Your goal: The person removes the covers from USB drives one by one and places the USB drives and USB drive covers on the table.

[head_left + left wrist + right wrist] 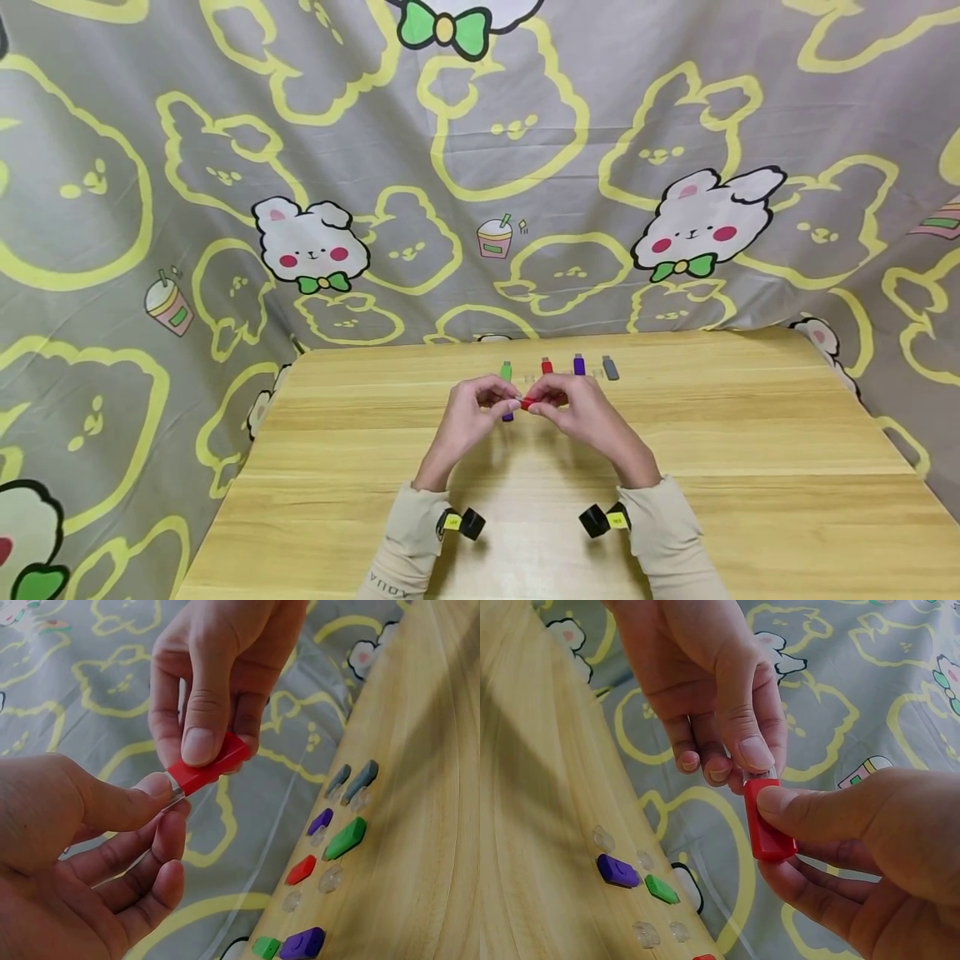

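Up in front of me, between both hands, is a red USB flash drive [763, 825]. My right hand [581, 410] pinches its red body between thumb and fingers. At the other end, my left hand [467, 421] pinches the drive's clear cap [762, 776] over the metal plug, thumb against fingertips. That cap is mostly hidden by the left fingers. Below the hands, a purple flash drive [303, 944] and a small green one [266, 947] lie side by side on the table.
Along the wooden table [360, 467] lie other flash drives: green [346, 838], red [301, 870], purple [319, 822] and grey [360, 782]. Loose clear caps [331, 878] sit among them. A grey cloth [420, 200] with cartoon rabbits hangs behind the far edge.
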`<state>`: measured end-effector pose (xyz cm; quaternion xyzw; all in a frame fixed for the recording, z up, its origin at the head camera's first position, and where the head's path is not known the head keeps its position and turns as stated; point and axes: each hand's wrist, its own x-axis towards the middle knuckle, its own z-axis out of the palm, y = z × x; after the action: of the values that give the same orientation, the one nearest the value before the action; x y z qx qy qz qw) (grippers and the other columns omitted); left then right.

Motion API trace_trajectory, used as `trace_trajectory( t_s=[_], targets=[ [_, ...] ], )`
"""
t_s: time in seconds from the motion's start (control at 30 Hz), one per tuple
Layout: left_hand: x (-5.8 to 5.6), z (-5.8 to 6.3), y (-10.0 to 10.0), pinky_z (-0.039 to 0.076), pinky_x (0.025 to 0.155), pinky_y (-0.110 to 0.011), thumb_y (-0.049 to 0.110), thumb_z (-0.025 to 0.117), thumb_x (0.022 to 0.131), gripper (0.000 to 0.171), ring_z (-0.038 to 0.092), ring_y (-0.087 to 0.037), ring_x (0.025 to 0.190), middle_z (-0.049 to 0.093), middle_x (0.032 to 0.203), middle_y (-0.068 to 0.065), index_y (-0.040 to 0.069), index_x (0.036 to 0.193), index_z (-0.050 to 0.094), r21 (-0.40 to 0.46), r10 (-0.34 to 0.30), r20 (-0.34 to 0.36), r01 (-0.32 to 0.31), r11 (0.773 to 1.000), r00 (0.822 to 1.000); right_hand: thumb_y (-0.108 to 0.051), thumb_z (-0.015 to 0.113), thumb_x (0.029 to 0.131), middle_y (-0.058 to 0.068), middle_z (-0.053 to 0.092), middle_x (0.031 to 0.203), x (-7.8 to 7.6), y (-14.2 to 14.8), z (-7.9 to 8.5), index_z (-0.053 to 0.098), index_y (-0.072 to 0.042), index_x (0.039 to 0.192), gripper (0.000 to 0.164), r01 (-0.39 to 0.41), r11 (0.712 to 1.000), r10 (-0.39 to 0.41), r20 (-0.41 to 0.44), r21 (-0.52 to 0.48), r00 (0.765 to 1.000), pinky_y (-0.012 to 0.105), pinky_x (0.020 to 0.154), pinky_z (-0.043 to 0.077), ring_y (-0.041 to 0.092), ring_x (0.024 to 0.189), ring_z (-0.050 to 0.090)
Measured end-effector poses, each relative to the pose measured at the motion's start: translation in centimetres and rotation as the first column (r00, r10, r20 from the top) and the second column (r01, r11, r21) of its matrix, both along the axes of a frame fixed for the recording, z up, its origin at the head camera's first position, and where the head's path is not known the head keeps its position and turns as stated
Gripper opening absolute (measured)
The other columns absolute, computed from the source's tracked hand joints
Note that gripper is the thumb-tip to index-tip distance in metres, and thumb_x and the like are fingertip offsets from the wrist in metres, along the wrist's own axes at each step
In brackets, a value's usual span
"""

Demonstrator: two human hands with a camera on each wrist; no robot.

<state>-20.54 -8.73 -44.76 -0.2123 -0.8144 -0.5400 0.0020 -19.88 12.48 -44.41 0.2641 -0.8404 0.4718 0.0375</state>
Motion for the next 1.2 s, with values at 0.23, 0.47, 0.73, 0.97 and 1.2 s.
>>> trace_trajectory(
  t_s=[0.23,0.47,0.73,0.97,1.2],
  targets=[
    [0.2,0.2,0.1,0.051,0.066,-0.021,0.005,0.075,0.093,0.005,0.069,-0.043,0.079,0.073,0.086,-0.004,0.002,0.097,0.075,-0.001,0.004,0.012,-0.004,1.000,1.000,-0.007,0.078,0.091,-0.004,0.071,0.086,0.0,0.1,0.1,0.075,-0.005,0.093,0.004,-0.008,1.000,0.008,0.005,0.008,1.000,0.027,0.072,0.059,0.009,0.077,0.066],
    [0.0,-0.1,0.4,0.053,0.066,-0.022,0.004,0.077,0.092,0.004,0.069,-0.031,0.075,0.073,0.086,-0.007,0.004,0.096,0.076,-0.004,0.021,-0.005,-0.021,1.000,1.000,-0.004,0.078,0.091,-0.004,0.070,0.084,-0.1,0.1,0.2,0.075,-0.009,0.092,0.006,0.005,1.000,-0.005,0.013,0.023,1.000,0.027,0.071,0.058,0.008,0.076,0.065],
    [0.0,1.0,-0.9,0.053,0.068,-0.021,-0.009,0.073,0.090,0.005,0.069,-0.040,0.079,0.072,0.087,-0.020,-0.008,0.095,0.072,0.049,0.189,-0.015,-0.188,0.981,0.982,-0.001,0.078,0.089,-0.004,0.070,0.083,-0.2,1.9,-0.4,0.074,-0.009,0.091,0.009,0.095,0.994,-0.100,0.080,0.061,0.992,0.025,0.068,0.057,0.010,0.075,0.065],
    [1.3,4.0,-1.0,0.052,0.067,-0.019,-0.011,0.070,0.091,0.005,0.068,-0.042,0.079,0.070,0.087,-0.026,-0.013,0.095,0.070,0.069,0.144,0.009,-0.144,0.987,0.990,0.000,0.080,0.088,0.001,0.071,0.084,-0.5,3.7,-0.6,0.075,-0.003,0.100,0.013,0.168,0.986,-0.168,0.070,0.005,0.983,0.026,0.068,0.059,0.015,0.077,0.068],
    [0.9,3.2,-1.4,0.051,0.067,-0.017,-0.009,0.073,0.090,0.005,0.068,-0.039,0.079,0.072,0.088,-0.022,-0.010,0.095,0.073,0.123,0.185,-0.004,-0.183,0.975,0.983,-0.002,0.074,0.094,0.010,0.074,0.097,-0.7,5.3,-0.7,0.075,-0.001,0.109,0.015,0.278,0.959,-0.273,0.081,-0.050,0.958,0.028,0.074,0.060,0.022,0.083,0.072]
  ],
)
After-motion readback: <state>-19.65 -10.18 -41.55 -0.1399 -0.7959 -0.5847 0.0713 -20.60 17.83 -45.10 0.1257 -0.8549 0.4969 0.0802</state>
